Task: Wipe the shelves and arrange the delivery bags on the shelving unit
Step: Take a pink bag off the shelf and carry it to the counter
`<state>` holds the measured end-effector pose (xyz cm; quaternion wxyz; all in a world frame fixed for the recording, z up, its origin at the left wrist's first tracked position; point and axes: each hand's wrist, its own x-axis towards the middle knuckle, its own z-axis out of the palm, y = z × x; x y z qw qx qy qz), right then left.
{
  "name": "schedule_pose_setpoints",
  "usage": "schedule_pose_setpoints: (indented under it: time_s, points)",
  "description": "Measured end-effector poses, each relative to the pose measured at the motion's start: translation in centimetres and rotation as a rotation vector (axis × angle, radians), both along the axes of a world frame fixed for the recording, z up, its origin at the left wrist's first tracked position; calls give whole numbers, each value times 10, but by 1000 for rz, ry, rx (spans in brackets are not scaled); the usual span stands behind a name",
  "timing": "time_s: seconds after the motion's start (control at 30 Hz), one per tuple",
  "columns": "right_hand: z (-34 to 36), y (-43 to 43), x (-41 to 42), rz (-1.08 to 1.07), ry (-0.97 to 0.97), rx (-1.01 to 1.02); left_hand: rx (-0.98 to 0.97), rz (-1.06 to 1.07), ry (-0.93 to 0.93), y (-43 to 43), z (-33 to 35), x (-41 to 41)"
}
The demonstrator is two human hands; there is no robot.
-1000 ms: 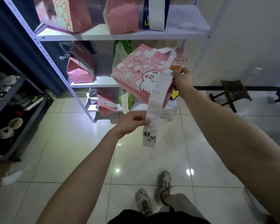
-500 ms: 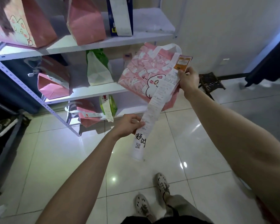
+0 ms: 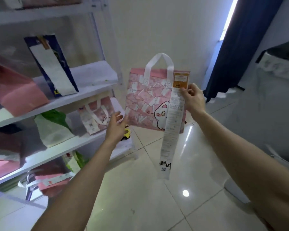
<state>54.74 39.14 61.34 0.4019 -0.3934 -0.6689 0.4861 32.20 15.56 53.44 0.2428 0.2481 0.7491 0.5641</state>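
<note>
My right hand (image 3: 193, 99) pinches the upper right edge of a pink delivery bag (image 3: 147, 100) with a cat print and white handles, held upright in the air right of the shelving unit (image 3: 90, 90). A long white receipt (image 3: 169, 135) hangs free from the bag's right side. My left hand (image 3: 116, 125) is open, fingers spread, just left of the bag's lower left corner, touching nothing that I can see. On the shelves stand a blue-and-white bag (image 3: 52, 65), a pink bag (image 3: 18, 92), a green-and-white bag (image 3: 53, 129) and a second cat-print bag (image 3: 97, 114).
A small yellow toy (image 3: 126, 133) lies on the shelf end behind my left hand. More pink bags (image 3: 47, 180) fill the lowest shelf. A dark blue curtain (image 3: 235, 47) hangs at the right, beside a dark cabinet (image 3: 280, 64). Glossy tiled floor (image 3: 140, 197) lies below.
My left hand has let go of the receipt, which now hangs straight down. The bag has been raised upright and the view has swung right along the shelves.
</note>
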Motion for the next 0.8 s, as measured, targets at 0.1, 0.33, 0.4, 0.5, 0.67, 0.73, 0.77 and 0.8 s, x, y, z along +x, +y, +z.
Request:
schedule_pose_setpoints:
  time_s: [0.1,0.33,0.4,0.5,0.67,0.73,0.77,0.8]
  points:
    - [22,36,37,-37,53,23,24,-77,58,69,25,17]
    - [56,121,126,-195,64,151,106,-137,287,220,57,89]
    - [66,139,147,-220,-14,182,95,-117,332,259,65,109]
    - [70,163,177,-235,-77,181,110,-135,353,323,70,129]
    - [38,227,217,-277,-259,143,222,-259,345,439,87,152]
    - [33,257,229,-376,-230,121,304,-372,329,488,95,160]
    - [31,275,234,-434,-208,113,337,-442,306,515,98,163]
    - [32,291,238,-486,-197,104,360,-516,282,541,101,167]
